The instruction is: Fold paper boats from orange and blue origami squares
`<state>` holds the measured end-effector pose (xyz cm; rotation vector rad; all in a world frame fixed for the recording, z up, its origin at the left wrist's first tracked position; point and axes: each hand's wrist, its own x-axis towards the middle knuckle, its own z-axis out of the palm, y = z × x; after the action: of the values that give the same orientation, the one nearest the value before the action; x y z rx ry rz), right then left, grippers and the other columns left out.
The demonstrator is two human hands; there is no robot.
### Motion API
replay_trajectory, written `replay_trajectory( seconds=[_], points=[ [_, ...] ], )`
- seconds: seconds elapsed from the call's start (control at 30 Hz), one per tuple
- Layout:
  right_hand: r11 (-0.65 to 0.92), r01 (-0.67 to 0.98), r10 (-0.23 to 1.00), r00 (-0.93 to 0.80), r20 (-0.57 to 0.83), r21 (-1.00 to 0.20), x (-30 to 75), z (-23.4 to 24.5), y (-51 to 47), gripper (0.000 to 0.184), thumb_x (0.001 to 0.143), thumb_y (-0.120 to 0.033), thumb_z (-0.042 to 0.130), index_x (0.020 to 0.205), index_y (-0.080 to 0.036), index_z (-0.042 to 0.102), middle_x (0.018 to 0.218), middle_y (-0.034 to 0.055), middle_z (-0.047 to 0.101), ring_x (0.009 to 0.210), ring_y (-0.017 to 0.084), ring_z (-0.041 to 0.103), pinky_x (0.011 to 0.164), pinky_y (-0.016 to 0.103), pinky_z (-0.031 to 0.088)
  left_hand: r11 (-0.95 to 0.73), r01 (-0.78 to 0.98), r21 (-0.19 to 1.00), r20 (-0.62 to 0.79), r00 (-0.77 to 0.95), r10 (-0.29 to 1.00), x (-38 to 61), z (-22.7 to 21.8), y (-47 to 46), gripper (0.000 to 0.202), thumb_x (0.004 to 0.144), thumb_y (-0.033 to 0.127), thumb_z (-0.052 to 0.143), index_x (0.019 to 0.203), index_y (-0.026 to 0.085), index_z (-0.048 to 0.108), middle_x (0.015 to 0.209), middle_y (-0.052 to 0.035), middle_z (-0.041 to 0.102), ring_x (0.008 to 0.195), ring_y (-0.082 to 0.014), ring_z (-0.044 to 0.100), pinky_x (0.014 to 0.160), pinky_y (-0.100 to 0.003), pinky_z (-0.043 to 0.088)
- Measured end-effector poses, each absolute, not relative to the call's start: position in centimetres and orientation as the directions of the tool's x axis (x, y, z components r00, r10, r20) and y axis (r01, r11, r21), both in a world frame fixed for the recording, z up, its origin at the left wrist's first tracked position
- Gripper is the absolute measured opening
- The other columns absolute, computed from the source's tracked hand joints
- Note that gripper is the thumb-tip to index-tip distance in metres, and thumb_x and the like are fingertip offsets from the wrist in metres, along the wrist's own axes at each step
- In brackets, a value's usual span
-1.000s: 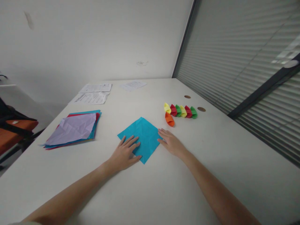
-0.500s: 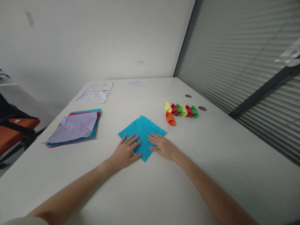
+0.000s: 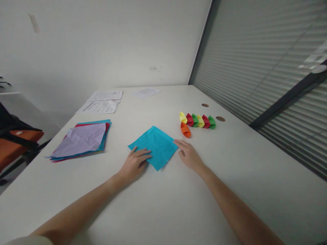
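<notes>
A blue square of paper (image 3: 159, 146) lies in a diamond shape on the table in front of me, with creases running across it. Its near corner looks slightly raised. My left hand (image 3: 134, 163) is at its near left edge, fingers over the top and thumb curled in at the edge. At the right corner, my right hand (image 3: 189, 154) pinches the paper between fingers and thumb. The fingers hide that corner's tip.
A stack of coloured paper sheets (image 3: 81, 141) with a crumpled purple one on top sits at left. Beyond the blue paper to the right are several small folded paper pieces (image 3: 198, 120), with an orange one (image 3: 185, 130) nearer. Printed sheets (image 3: 102, 102) lie farther back.
My right hand has slid outward to the paper's right corner and closed on it. My left thumb has drawn in from the near corner, which has lifted a little.
</notes>
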<state>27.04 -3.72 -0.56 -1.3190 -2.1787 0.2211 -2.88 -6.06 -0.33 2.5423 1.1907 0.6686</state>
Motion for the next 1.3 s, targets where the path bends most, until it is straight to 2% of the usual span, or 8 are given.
replay_trajectory(
  seconds=[0.3, 0.4, 0.53, 0.7, 0.8, 0.9, 1.07, 1.3],
  points=[
    [0.42, 0.472, 0.896, -0.076, 0.439, -0.775, 26.9, -2.2, -3.0, 0.068, 0.081, -0.02, 0.052, 0.145, -0.028, 0.034, 0.132, 0.0129, 0.045, 0.086, 0.018, 0.065, 0.077, 0.038, 0.058, -0.643, 0.493, 0.587, 0.515, 0.386, 0.766, -3.4, 0.2, -5.9, 0.032, 0.096, 0.025, 0.043, 0.115, 0.02, 0.067, 0.112, -0.0102, 0.072, 0.106, -0.0222, 0.068, 0.098, -0.04, 0.052],
    [0.444, 0.497, 0.886, -0.119, 0.449, -0.745, 26.8, -2.1, -3.1, 0.055, 0.079, -0.023, 0.056, 0.134, -0.026, 0.048, 0.129, 0.0119, 0.046, 0.093, 0.021, 0.062, 0.079, 0.04, 0.057, -0.745, 0.44, 0.501, 0.525, 0.531, 0.666, -3.3, 0.1, -5.9, 0.033, 0.094, 0.02, 0.044, 0.117, 0.021, 0.067, 0.114, -0.0106, 0.072, 0.11, -0.0213, 0.066, 0.104, -0.043, 0.047],
    [0.45, 0.577, 0.866, -0.094, 0.492, -0.682, 26.7, -1.4, -3.7, 0.073, 0.074, -0.014, 0.056, 0.143, -0.027, 0.039, 0.131, 0.0129, 0.045, 0.116, 0.028, 0.053, 0.093, 0.046, 0.052, -0.793, 0.418, 0.442, 0.521, 0.6, 0.607, -3.4, -0.3, -5.6, 0.035, 0.093, 0.017, 0.044, 0.12, 0.024, 0.065, 0.116, -0.0101, 0.071, 0.112, -0.0207, 0.065, 0.106, -0.045, 0.045],
    [0.553, 0.584, 0.816, -0.239, 0.526, -0.594, 26.6, -1.1, -3.9, 0.049, 0.073, -0.005, 0.049, 0.109, -0.028, 0.071, 0.123, 0.0087, 0.051, 0.111, 0.025, 0.057, 0.097, 0.045, 0.049, -0.781, 0.454, 0.43, 0.55, 0.554, 0.625, -3.1, -0.1, -5.9, 0.035, 0.091, 0.017, 0.049, 0.122, 0.025, 0.063, 0.118, -0.0105, 0.067, 0.113, -0.023, 0.061, 0.103, -0.046, 0.045],
    [0.572, 0.566, 0.79, -0.183, 0.585, -0.594, 26.5, -0.9, -3.8, 0.041, 0.077, -0.008, 0.049, 0.1, -0.029, 0.075, 0.11, 0.0071, 0.06, 0.106, 0.024, 0.059, 0.094, 0.043, 0.051, -0.606, 0.613, 0.507, 0.608, 0.245, 0.756, -2.9, 0.0, -6.0, 0.044, 0.085, 0.021, 0.059, 0.129, 0.023, 0.055, 0.119, -0.0135, 0.058, 0.114, -0.0267, 0.055, 0.098, -0.046, 0.047],
    [0.559, 0.553, 0.781, -0.101, 0.616, -0.618, 26.6, -0.7, -3.8, 0.04, 0.078, -0.009, 0.05, 0.1, -0.03, 0.075, 0.11, 0.0062, 0.062, 0.104, 0.022, 0.061, 0.092, 0.04, 0.051, -0.439, 0.582, 0.684, 0.56, -0.033, 0.828, -3.1, 0.0, -5.5, 0.056, 0.081, 0.026, 0.065, 0.134, 0.023, 0.046, 0.09, -0.0044, 0.054, 0.085, -0.0192, 0.057, 0.08, -0.037, 0.052],
    [0.571, 0.506, 0.784, -0.102, 0.613, -0.646, 26.8, -0.5, -3.9, 0.041, 0.079, -0.009, 0.05, 0.102, -0.032, 0.075, 0.116, 0.0051, 0.061, 0.109, 0.022, 0.06, 0.091, 0.039, 0.052, -0.301, 0.22, 0.928, 0.297, 0.055, 0.953, -3.9, 0.2, -4.2, 0.068, 0.085, 0.033, 0.061, 0.143, 0.027, 0.024, 0.064, 0.0089, 0.048, 0.052, -0.0093, 0.05, 0.054, -0.022, 0.046],
    [0.56, 0.526, 0.79, -0.106, 0.604, -0.641, 27.2, -1.2, -3.5, 0.042, 0.078, -0.008, 0.05, 0.103, -0.032, 0.076, 0.123, 0.0054, 0.06, 0.114, 0.023, 0.058, 0.096, 0.042, 0.05, -0.334, 0.242, 0.911, 0.336, 0.035, 0.941, -4.5, 0.4, -3.7, 0.036, 0.073, 0.033, 0.069, 0.103, 0.021, 0.053, 0.089, 0.0003, 0.061, 0.066, -0.0102, 0.059, 0.063, -0.024, 0.05]
  ],
)
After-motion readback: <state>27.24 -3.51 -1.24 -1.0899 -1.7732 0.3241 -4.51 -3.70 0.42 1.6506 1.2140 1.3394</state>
